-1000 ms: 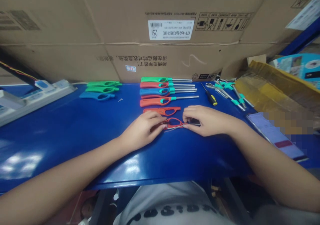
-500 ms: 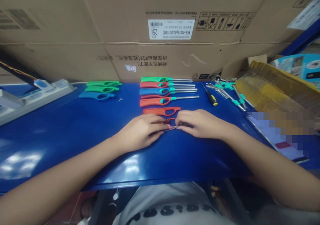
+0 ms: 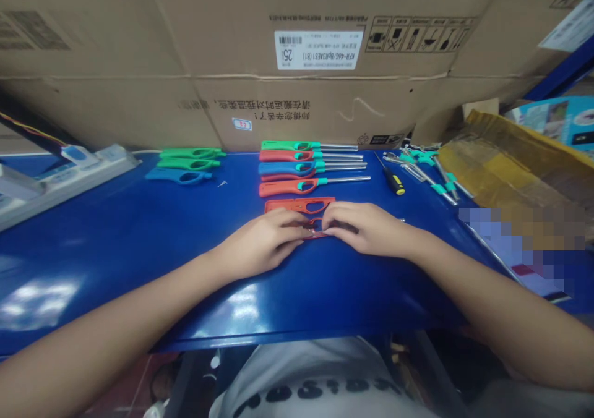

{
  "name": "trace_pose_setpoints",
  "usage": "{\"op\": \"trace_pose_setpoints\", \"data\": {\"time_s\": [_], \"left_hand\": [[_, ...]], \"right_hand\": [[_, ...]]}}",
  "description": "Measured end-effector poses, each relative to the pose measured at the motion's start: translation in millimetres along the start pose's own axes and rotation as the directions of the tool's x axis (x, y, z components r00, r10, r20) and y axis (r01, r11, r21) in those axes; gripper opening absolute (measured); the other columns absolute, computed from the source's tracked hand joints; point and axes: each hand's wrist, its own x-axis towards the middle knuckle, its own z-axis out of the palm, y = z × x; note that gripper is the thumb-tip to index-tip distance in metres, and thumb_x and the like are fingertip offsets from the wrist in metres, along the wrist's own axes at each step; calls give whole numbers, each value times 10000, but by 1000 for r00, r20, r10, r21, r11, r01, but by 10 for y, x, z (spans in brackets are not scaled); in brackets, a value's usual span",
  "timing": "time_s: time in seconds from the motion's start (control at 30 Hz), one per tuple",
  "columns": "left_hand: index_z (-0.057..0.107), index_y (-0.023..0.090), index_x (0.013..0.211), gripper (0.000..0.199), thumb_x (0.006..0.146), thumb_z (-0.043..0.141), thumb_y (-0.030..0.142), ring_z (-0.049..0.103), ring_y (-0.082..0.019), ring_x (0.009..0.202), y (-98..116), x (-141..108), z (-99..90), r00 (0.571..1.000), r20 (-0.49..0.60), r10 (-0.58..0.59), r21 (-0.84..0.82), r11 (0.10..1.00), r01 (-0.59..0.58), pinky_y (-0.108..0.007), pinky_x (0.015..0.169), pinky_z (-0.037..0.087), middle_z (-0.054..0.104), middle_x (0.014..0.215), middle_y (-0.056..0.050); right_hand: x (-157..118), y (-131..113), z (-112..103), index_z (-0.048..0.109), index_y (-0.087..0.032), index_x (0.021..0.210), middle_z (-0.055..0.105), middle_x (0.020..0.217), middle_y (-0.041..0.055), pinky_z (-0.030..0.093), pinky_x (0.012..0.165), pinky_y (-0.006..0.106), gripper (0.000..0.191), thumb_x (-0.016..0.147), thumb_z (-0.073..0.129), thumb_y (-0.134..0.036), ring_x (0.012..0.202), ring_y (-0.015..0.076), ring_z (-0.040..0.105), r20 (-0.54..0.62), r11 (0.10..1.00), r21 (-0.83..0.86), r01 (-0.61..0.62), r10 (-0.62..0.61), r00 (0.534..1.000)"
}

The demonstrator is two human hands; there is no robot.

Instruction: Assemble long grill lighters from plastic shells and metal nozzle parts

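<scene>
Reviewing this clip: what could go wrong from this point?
The fingers cover much of the red piece between the left hand and right hand, so a misaligned part there might go unnoticed. The open orange-red shell lies just beyond the fingertips and could get nudged. The small pale bits lie loose on the blue table, so a stray sweep of the left arm might scatter them.

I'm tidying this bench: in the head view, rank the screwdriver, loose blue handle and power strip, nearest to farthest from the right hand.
From the right hand:
1. Screwdriver, beyond it to the right
2. Loose blue handle, off to the left
3. Power strip, at the left edge
</scene>
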Motion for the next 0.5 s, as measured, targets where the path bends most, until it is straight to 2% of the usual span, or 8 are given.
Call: {"op": "trace_pose_setpoints", "data": {"time_s": [0.1,0.17,0.33,0.5], "left_hand": [[685,244,1266,320,1005,507,188,639,-227,1133,4,3,-9,1000,10,12,23,1000,-12,-385,968,550,657,1266,-101],[682,247,1273,328,1007,500,188,631,-237,1159,12,4,-17,1000,23,17,52,998,-19,-395,979,550,643,1294,-103],[661,238,1310,351,1015,475,194,613,-257,1204,57,11,-54,998,65,25,129,991,-34,-420,1013,545,628,1323,-117],[659,237,1315,357,1020,461,200,601,-266,1222,96,17,-91,995,99,18,182,983,-36,-431,1021,548,630,1315,-122]], "right_hand": [[7,12,-23,607,-192,973,612,685,-36,404,591,222,74,970,562,-252,593,105,553,-21,976,176,-129,135,991],[11,17,-24,595,-187,987,557,623,-61,381,544,211,76,958,560,-248,526,90,496,-19,954,246,-169,179,984],[16,16,-8,606,-184,1020,508,623,-74,378,548,199,133,887,597,-179,525,78,461,-24,962,233,-141,151,988],[26,25,-5,654,-170,920,565,703,-33,398,595,202,87,856,614,-126,581,79,492,-28,987,141,-77,82,996]]}}
